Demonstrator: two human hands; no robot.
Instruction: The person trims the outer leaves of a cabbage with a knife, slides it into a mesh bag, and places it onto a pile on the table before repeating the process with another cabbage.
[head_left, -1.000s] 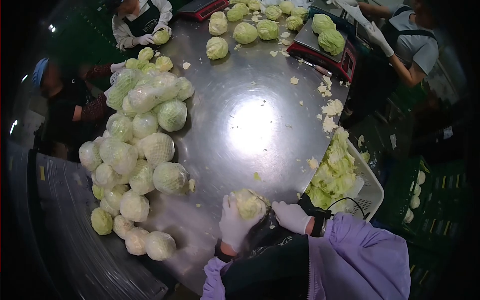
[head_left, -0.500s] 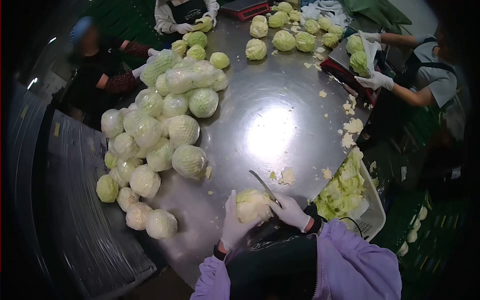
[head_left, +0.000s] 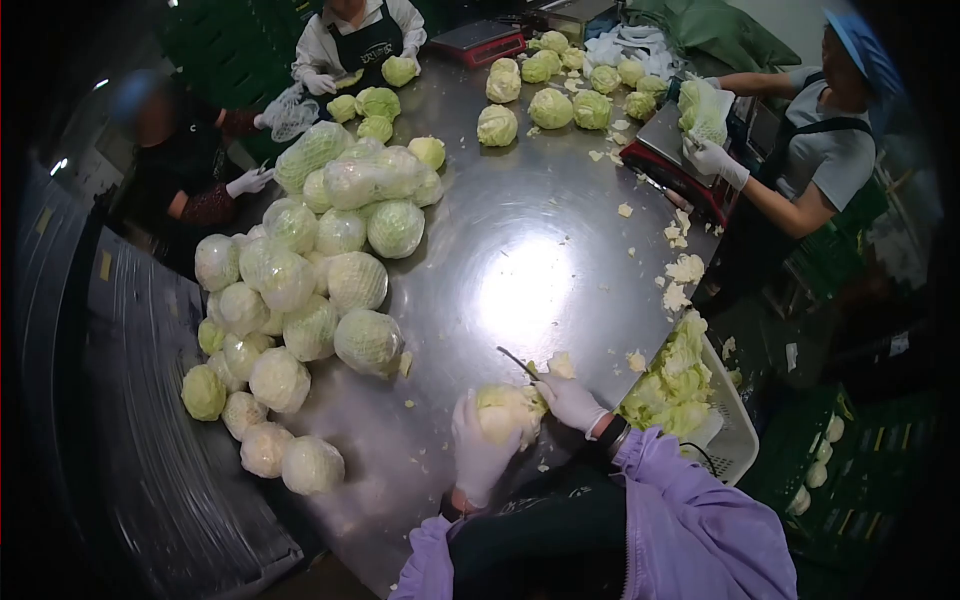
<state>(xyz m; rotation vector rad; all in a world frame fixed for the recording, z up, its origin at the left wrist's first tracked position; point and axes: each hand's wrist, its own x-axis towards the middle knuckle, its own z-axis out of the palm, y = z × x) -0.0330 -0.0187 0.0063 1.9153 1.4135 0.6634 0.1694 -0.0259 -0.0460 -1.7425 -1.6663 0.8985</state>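
At the near edge of the steel table, my gloved left hand [head_left: 480, 452] is wrapped round the left and near side of a pale, trimmed cabbage [head_left: 508, 408]. My gloved right hand [head_left: 572, 403] grips a knife [head_left: 515, 361] with a thin dark blade, which points away to the upper left above the cabbage. The knife's handle is mostly hidden by my fingers. Torn leaf scraps [head_left: 562, 364] lie just beyond my right hand.
A heap of net-wrapped cabbages [head_left: 285, 280] covers the table's left side. Bare cabbages [head_left: 551, 108] stand at the far end. A white basket [head_left: 738, 440] of leaves [head_left: 675, 385] is at my right. Several co-workers stand around, one at a red scale [head_left: 665, 155].
My right hand and the knife have shifted slightly up and right, the blade turning edge-on. My left hand still holds the cabbage. A far co-worker now holds a cabbage; the left one, loose netting.
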